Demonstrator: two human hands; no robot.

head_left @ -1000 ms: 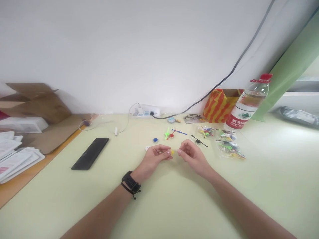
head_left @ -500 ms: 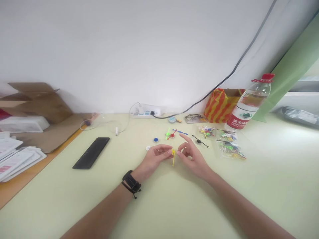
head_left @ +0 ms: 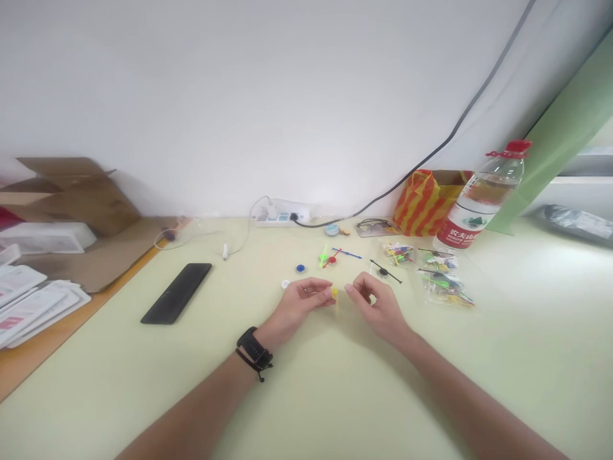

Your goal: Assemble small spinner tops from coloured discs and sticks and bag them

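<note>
My left hand (head_left: 306,299) pinches a small yellow plastic spinner (head_left: 334,292) between thumb and fingertips, above the table. The spinner's arrow pointer is smeared by motion and hangs toward me. Just right of it is my right hand (head_left: 378,303), its fingers curled in and apart from the spinner, with nothing visible in them. Beyond the hands lie a red spinner (head_left: 332,260), a green spinner (head_left: 323,257), a blue arrow (head_left: 348,253) and a black spinner (head_left: 383,272). A blue disc (head_left: 300,268) and a white disc (head_left: 286,284) lie near my left hand.
Clear packets of coloured spinner parts (head_left: 444,287) lie at the right, near a large water bottle (head_left: 462,223) and a striped bag (head_left: 419,204). A black phone (head_left: 177,294) lies at the left. A power strip (head_left: 280,216) and glasses (head_left: 376,226) are by the wall.
My right hand has drawn slightly right, away from the yellow spinner, and its raised index finger has curled in. The spinner's pointer, sharp before, is now blurred. My left hand keeps its pinch.
</note>
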